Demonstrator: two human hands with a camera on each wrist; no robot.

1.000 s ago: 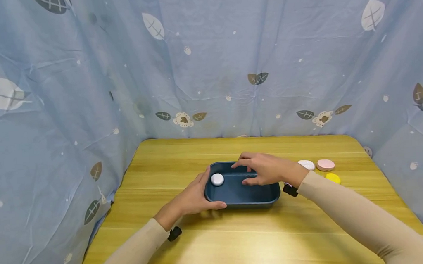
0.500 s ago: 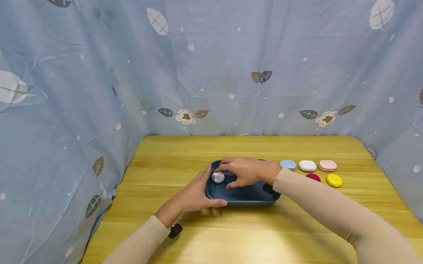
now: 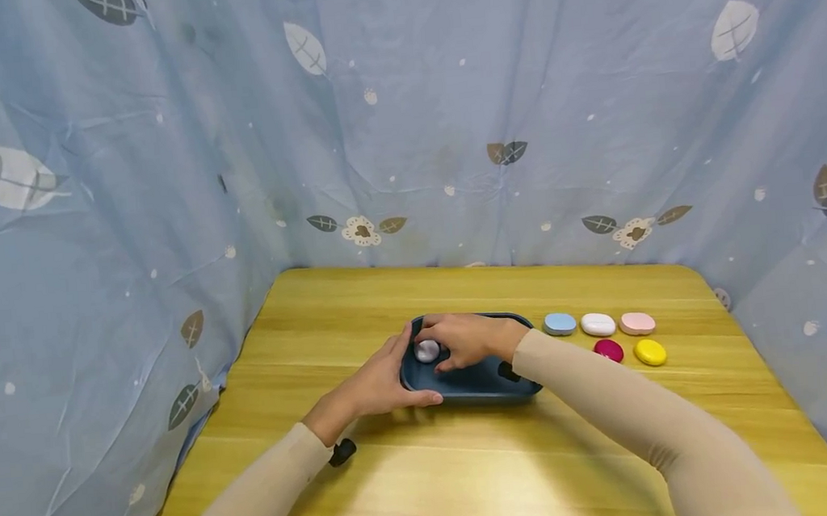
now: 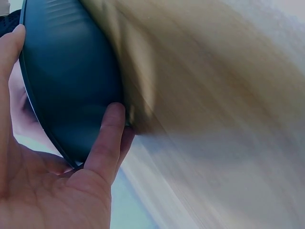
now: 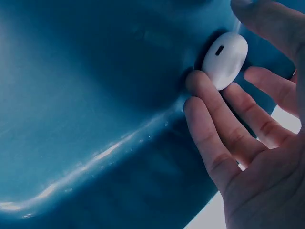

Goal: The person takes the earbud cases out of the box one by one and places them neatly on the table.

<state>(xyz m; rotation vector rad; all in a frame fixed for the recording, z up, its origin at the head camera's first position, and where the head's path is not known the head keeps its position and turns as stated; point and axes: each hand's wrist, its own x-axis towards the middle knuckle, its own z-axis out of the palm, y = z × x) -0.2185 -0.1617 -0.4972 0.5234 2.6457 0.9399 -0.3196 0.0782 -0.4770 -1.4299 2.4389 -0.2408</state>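
Note:
A dark blue oblong tray [image 3: 497, 397] stands on the table. My left hand [image 3: 375, 382] grips its left end, thumb along the near wall; in the left wrist view, fingertips [image 4: 114, 112] press against the outer wall [image 4: 71, 71]. A small white rounded earbud case [image 3: 426, 350] is inside the tray's left end, showing a dark slot in the right wrist view, where the case [image 5: 225, 62] appears tilted. My right hand [image 3: 467, 339] reaches over the tray from the right, fingers curled round the case; several fingertips [image 5: 202, 83] lie against its lower edge.
Right of the tray lie small cases: a blue one [image 3: 560, 324], a white one [image 3: 598, 324] and a pink one [image 3: 637, 323] in the back row. In front are a crimson one [image 3: 608, 350] and a yellow one [image 3: 650, 352]. A patterned curtain [image 3: 432, 127] hangs behind the table [image 3: 475, 480].
My right hand has moved left, from over the middle of the tray to the white case, and its fingers have closed in around it. My left hand stays on the tray's end.

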